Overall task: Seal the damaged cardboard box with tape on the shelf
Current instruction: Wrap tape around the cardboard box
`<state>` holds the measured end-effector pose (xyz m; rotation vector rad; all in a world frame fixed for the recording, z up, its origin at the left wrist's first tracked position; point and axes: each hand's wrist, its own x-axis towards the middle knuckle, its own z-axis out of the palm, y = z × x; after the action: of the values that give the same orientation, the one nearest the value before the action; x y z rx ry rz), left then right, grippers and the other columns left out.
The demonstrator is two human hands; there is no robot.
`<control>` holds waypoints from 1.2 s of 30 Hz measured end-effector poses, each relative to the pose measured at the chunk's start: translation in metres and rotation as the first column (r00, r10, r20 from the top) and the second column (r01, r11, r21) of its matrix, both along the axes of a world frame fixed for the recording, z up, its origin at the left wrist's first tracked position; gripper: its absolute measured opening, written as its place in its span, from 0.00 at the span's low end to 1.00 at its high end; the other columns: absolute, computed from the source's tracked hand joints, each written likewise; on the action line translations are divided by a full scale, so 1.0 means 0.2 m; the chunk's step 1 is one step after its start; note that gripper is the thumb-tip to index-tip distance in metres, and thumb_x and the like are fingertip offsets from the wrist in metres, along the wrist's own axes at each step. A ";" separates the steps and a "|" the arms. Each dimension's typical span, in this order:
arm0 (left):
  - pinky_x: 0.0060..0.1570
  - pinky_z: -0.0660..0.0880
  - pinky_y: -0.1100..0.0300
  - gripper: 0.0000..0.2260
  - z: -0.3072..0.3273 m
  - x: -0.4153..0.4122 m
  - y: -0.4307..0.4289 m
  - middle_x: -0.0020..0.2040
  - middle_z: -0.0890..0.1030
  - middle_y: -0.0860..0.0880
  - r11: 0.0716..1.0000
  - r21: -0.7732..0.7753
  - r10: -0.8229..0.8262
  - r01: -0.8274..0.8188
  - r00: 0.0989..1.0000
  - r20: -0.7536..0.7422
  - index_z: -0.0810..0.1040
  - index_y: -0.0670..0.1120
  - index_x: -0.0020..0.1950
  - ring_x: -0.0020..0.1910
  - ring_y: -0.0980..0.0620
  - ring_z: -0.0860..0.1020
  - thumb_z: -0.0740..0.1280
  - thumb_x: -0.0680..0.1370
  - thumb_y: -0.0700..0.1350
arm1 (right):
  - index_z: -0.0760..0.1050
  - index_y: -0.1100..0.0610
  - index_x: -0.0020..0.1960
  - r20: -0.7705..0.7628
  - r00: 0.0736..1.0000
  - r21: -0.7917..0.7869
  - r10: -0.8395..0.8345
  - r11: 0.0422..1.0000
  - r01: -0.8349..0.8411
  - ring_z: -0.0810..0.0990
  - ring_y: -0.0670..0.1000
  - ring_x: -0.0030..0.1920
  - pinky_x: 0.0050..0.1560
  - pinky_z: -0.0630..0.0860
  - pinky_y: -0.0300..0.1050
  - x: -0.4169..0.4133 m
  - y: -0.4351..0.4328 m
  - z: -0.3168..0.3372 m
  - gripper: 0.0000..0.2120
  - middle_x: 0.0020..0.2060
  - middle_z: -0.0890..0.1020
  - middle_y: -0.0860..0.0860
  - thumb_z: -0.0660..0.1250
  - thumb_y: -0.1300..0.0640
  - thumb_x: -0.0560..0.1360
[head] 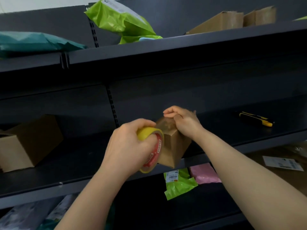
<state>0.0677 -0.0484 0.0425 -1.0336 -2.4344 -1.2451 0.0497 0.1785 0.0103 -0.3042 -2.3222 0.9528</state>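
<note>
A small brown cardboard box [174, 143] stands tilted on the front of the dark middle shelf [74, 163]. My left hand [127, 146] grips a roll of yellowish packing tape with a red core [153, 146], its fingers through the core, held against the box's left face. A shiny strip of tape runs from the roll up over the box's top. My right hand [181, 121] has its fingers curled over the box's top edge and presses the tape end down there.
A yellow and black utility knife [256, 119] lies on the same shelf to the right. A larger cardboard box [29, 143] sits at the left. Green and teal mailer bags and boxes fill the upper shelf. Green and pink parcels lie on the shelf below.
</note>
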 end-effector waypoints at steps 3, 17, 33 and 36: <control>0.45 0.80 0.54 0.09 0.06 -0.02 0.04 0.48 0.80 0.60 1.000 -0.013 -0.016 0.017 1.000 0.021 0.81 0.60 0.53 0.49 0.58 0.79 0.71 0.73 0.51 | 0.75 0.42 0.62 -0.008 0.998 -0.109 0.056 0.992 -0.056 0.76 0.41 0.60 0.60 0.70 0.38 0.03 -0.01 0.01 0.15 0.48 0.79 0.32 0.56 0.55 0.81; 0.37 0.73 0.60 0.11 0.29 -0.04 0.04 0.53 0.80 0.53 0.994 0.084 -0.065 0.067 0.998 -0.022 0.81 0.59 0.54 0.51 0.51 0.79 0.72 0.73 0.49 | 0.75 0.33 0.58 0.080 0.978 -0.239 0.191 0.957 -0.167 0.75 0.46 0.61 0.67 0.69 0.54 0.03 -0.02 0.03 0.12 0.58 0.79 0.39 0.60 0.42 0.77; 0.40 0.80 0.56 0.09 0.09 0.12 -0.13 0.46 0.79 0.60 0.985 -0.172 0.015 -0.009 0.999 0.037 0.81 0.61 0.51 0.44 0.58 0.78 0.71 0.72 0.52 | 0.75 0.45 0.67 0.308 0.900 -0.218 0.309 0.944 -0.249 0.65 0.47 0.71 0.71 0.59 0.45 0.08 -0.03 0.15 0.16 0.73 0.68 0.43 0.61 0.56 0.81; 0.44 0.81 0.53 0.09 0.03 0.13 -0.14 0.45 0.79 0.61 0.987 -0.163 0.025 -0.014 0.997 0.067 0.80 0.62 0.51 0.45 0.59 0.78 0.71 0.72 0.52 | 0.78 0.40 0.61 0.313 0.895 -0.193 0.319 0.944 -0.269 0.62 0.48 0.74 0.77 0.50 0.53 0.07 -0.04 0.13 0.15 0.73 0.67 0.42 0.62 0.56 0.81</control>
<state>0.0947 -0.0761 0.0493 -1.0201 -2.6289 -1.1089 0.0631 0.1704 0.0368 -0.1875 -2.6725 1.3111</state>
